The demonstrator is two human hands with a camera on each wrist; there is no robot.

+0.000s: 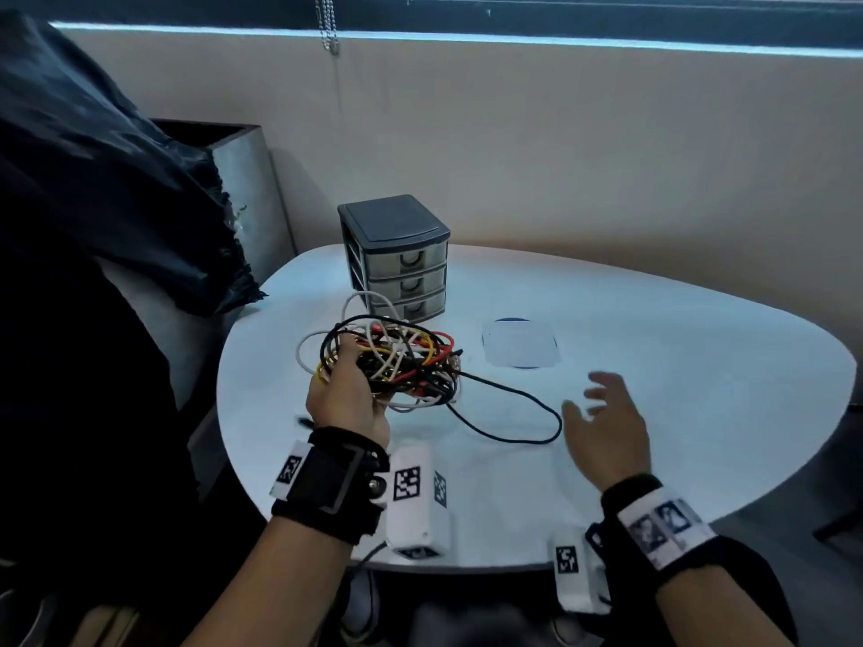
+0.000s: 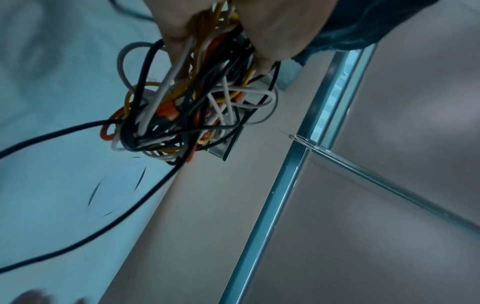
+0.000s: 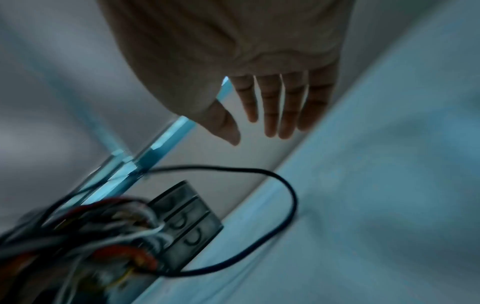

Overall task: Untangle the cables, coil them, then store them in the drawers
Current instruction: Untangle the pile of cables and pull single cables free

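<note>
The white table carries a small drawer unit at its far side, all three drawers closed. Just in front of it the cable tangle, black, white, red and yellow, is in the left hand, whose fingers are curled into the bundle. One black cable trails from it in a loop on the table. The right hand hovers beside that loop, fingers spread, holding nothing. The untangling seems only to begin; the next move probably needs a pinch on one loose strand.
</note>
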